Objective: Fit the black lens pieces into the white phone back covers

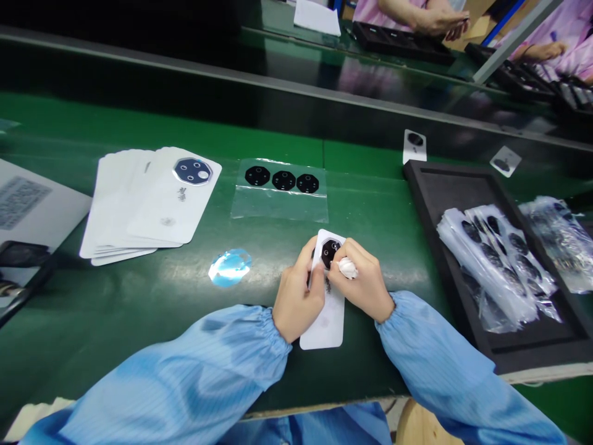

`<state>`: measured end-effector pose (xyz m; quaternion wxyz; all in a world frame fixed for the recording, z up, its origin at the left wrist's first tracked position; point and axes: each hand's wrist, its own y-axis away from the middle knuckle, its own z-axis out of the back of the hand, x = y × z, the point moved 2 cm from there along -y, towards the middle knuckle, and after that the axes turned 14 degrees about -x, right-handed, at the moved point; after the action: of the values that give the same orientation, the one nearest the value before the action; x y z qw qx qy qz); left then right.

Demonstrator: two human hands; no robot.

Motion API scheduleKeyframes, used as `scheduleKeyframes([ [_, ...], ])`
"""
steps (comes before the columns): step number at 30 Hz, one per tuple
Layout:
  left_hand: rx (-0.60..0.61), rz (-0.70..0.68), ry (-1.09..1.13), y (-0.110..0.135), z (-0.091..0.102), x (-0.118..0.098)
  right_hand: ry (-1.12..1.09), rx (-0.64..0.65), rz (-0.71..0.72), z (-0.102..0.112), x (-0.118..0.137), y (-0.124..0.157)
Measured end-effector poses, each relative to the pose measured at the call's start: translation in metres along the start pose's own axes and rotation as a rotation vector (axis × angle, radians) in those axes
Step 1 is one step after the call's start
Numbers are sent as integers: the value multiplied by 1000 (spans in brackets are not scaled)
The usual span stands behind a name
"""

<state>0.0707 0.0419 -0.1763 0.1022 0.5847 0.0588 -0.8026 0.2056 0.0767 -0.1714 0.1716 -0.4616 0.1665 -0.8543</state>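
A white phone back cover (324, 327) lies flat on the green mat in front of me, with a black octagonal camera piece (330, 252) near its far end. My left hand (299, 296) is closed on the cover's left edge and pins it down. My right hand (365, 281) pinches a small white wad (347, 267) beside the camera piece. A clear film (280, 198) carrying three black octagonal pieces (283, 180) lies just beyond my hands.
A fanned stack of white back covers (139, 210) lies at left, a peeled blue film (230, 267) beside it. A black tray (426, 191) with bagged parts (495, 259) stands at right. Two covers (414, 146) ride the conveyor. Other people's hands (440, 21) work opposite.
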Motion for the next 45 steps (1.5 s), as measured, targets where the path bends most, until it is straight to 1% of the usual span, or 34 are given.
scheduleKeyframes([
  [4, -12, -3, -27, 1, 1, -1, -9, 21, -1, -1, 2, 0],
  [9, 3, 11, -17, 3, 1, -1, 31, -5, -10, -1, 1, 1],
  [14, -3, -2, -27, 1, 1, -1, 13, 23, 0, -1, 0, 1],
  [20, 1, 7, -19, 2, 1, -2, 31, -8, -7, -1, -1, 2],
  [26, 4, 5, -23, 2, 1, -2, 12, 17, -10, -2, 0, 1],
  [31, 3, 15, 0, 2, 1, 0, 4, -30, -43, -2, -1, 0],
  [36, 2, 13, 37, -1, 1, 1, -77, -35, -64, 0, -2, -3],
  [40, 16, -13, 61, -1, 1, 0, -91, -130, -112, 3, -3, -4],
  [42, 31, -24, 53, 0, 1, 0, -96, -149, -103, 3, -2, -5],
  [45, 34, -40, 33, 2, 1, -1, -87, -133, -30, 0, 2, -5],
])
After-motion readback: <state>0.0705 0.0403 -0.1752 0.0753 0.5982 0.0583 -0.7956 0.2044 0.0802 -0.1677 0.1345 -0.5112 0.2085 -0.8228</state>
